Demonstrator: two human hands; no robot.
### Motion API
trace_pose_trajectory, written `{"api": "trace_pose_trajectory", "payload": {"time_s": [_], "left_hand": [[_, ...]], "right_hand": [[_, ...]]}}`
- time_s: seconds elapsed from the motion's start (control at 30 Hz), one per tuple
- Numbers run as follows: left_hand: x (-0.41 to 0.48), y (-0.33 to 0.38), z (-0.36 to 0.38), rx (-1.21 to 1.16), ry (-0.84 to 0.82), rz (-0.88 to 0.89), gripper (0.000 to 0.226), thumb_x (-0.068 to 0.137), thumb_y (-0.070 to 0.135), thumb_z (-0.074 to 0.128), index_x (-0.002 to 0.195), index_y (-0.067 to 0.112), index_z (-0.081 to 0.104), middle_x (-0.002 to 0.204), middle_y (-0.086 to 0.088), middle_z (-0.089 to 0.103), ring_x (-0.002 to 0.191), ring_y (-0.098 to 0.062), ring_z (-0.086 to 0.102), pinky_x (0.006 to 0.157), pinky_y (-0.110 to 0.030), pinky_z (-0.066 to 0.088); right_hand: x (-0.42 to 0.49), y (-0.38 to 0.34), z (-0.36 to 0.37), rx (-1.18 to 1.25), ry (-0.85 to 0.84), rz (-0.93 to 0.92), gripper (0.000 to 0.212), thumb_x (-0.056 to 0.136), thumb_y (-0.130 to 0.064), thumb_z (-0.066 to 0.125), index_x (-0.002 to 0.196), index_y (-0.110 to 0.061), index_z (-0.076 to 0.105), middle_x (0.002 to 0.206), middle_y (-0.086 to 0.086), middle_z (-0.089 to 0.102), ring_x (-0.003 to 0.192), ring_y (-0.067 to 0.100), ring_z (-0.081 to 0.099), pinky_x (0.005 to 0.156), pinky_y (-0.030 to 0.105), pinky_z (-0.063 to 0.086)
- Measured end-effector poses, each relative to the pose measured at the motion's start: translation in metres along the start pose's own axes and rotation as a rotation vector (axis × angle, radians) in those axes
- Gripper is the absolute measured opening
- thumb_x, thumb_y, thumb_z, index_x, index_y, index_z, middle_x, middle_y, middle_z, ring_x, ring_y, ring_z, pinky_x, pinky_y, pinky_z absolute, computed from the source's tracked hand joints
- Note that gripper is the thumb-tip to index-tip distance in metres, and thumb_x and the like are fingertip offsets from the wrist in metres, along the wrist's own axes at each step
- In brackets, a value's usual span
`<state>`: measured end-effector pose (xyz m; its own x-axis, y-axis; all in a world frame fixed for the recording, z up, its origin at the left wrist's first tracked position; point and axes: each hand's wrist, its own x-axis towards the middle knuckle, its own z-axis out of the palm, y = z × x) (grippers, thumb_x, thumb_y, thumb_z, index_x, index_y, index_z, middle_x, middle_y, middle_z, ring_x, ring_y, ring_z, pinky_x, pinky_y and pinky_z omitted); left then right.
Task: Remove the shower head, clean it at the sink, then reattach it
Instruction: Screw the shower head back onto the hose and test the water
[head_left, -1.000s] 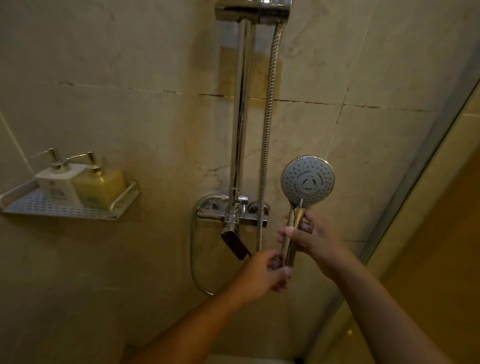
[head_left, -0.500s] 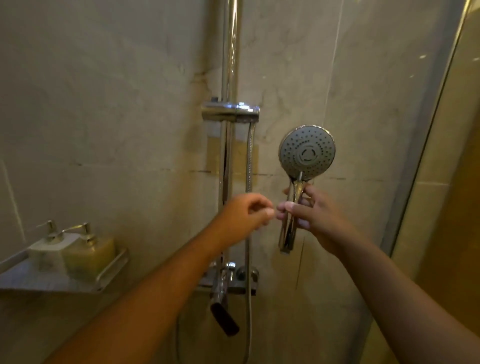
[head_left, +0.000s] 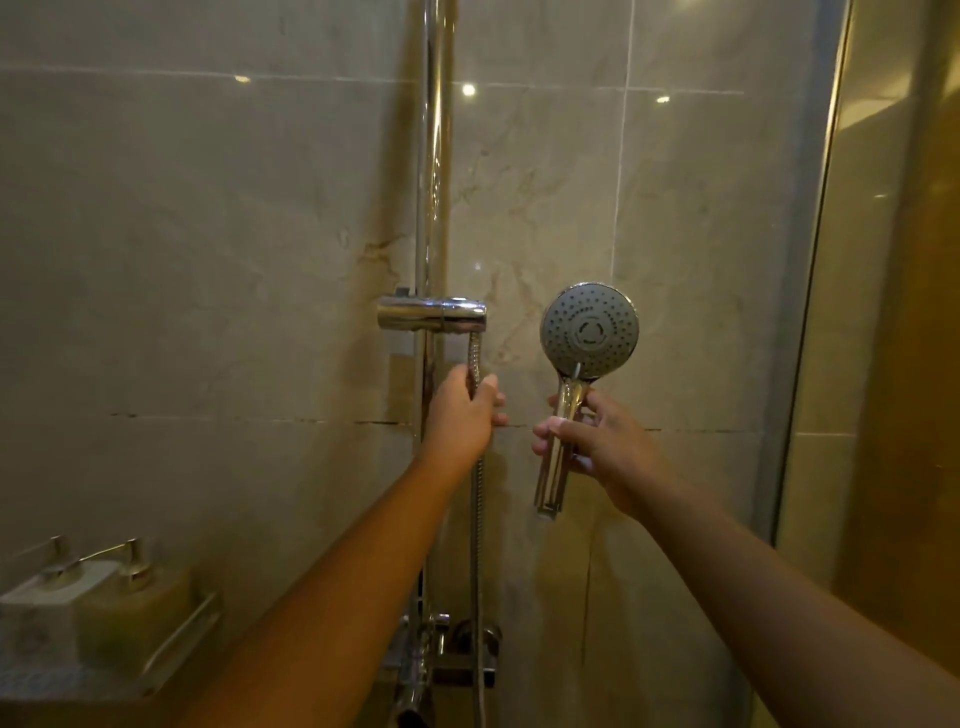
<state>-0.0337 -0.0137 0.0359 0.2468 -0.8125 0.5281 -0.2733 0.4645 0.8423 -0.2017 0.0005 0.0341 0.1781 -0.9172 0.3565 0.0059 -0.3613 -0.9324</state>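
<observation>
Hands full: my right hand (head_left: 597, 447) grips the round grey chrome-handled shower head (head_left: 589, 331), my left hand (head_left: 462, 415) squeezes the silver ribbed hose (head_left: 478, 499); I should line them up straight.

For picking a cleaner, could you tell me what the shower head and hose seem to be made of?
Shower head: matte grey face, probably plastic, dotted with nozzles; mirror-bright handle, chrome-plated, base material unclear. Hose: ribbed and shiny, likely spiral-wound metal.

Bare forearms, no sleeves, hands (head_left: 467, 415) unadorned
</observation>
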Motion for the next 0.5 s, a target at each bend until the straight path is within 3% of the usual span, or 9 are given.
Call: {"api": "trace_pose_trajectory", "payload": {"time_s": [0.07, 0.13, 0.23, 0.4, 0.5], "left_hand": [[0.004, -0.001, 0.004, -0.055, 0.043, -0.012, 0.024, 0.103, 0.028, 0.042, 0.104, 0.012, 0.060, 0.082, -0.003, 0.061, 0.066, -0.015, 0.060, 0.063, -0.031, 0.052], [0.012, -0.004, 0.004, -0.004, 0.113, 0.038, 0.032, 0.103, 0.029, 0.040, 0.095, 0.007, 0.062, 0.074, -0.004, 0.055, 0.063, -0.018, 0.053, 0.062, -0.037, 0.046], [0.024, 0.004, 0.003, -0.077, 0.111, 0.074, 0.030, 0.102, 0.028, 0.042, 0.086, 0.013, 0.063, 0.067, -0.001, 0.051, 0.058, -0.014, 0.047, 0.056, -0.031, 0.039], [0.037, 0.015, 0.002, -0.357, -0.015, 0.010, 0.021, 0.102, 0.022, 0.046, 0.093, 0.011, 0.063, 0.062, 0.004, 0.048, 0.048, -0.008, 0.041, 0.046, -0.025, 0.035], [0.038, 0.015, 0.006, -0.578, -0.160, -0.039, 0.018, 0.102, 0.019, 0.048, 0.101, 0.007, 0.061, 0.065, 0.002, 0.048, 0.048, -0.007, 0.041, 0.046, -0.023, 0.037]], "right_hand": [[-0.003, 0.004, -0.002, -0.007, 0.001, 0.006, 0.025, 0.093, -0.003, 0.065, 0.116, -0.003, 0.056, 0.096, 0.016, 0.075, 0.089, 0.030, 0.075, 0.089, 0.048, 0.060], [-0.004, 0.007, -0.004, -0.016, 0.009, 0.016, 0.028, 0.093, -0.002, 0.064, 0.119, 0.000, 0.054, 0.092, 0.013, 0.076, 0.088, 0.030, 0.075, 0.088, 0.047, 0.060], [-0.002, 0.006, -0.009, -0.027, 0.006, 0.004, 0.029, 0.092, -0.003, 0.066, 0.119, -0.001, 0.055, 0.096, 0.015, 0.077, 0.092, 0.032, 0.076, 0.090, 0.048, 0.060], [0.006, -0.008, -0.016, -0.052, -0.003, -0.043, 0.031, 0.091, -0.006, 0.068, 0.119, -0.009, 0.057, 0.103, 0.016, 0.075, 0.089, 0.026, 0.077, 0.082, 0.037, 0.062], [0.013, -0.016, -0.019, -0.044, 0.001, -0.066, 0.035, 0.089, -0.007, 0.070, 0.121, -0.012, 0.058, 0.105, 0.014, 0.075, 0.089, 0.024, 0.077, 0.086, 0.041, 0.061]]}}
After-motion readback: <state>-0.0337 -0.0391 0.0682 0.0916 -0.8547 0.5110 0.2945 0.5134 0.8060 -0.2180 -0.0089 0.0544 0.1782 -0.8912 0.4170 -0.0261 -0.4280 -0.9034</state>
